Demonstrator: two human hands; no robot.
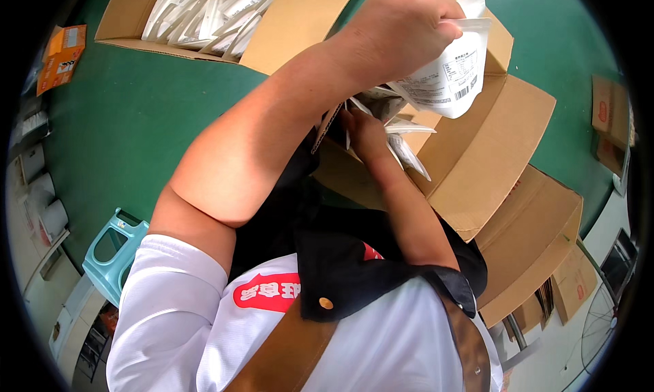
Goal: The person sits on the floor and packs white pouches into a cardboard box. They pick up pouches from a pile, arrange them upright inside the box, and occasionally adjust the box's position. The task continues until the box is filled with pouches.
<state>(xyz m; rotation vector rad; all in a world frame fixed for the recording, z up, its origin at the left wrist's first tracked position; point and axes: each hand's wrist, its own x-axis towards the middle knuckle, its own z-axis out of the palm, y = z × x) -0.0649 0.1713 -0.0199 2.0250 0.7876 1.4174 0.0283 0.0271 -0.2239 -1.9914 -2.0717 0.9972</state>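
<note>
My left hand [416, 31] is raised above an open cardboard box [490, 131]. It grips white pouches [457, 72] by their top edge, and the front one bears printed text and a barcode. Lower down, my right hand [365, 131] reaches into the box among more white pouches [409, 154]. Its fingertips are partly hidden, so whether they grip a pouch is unclear. Some of the pouches lean around my right wrist. My left forearm covers part of the box.
A second cardboard box [291, 24], filled with white pouches [214, 19], stands at the top left. Another open box [531, 238] is at the right. A light-blue plastic stool [115, 254] and an orange carton [62, 59] are on the left, around the green floor [153, 116].
</note>
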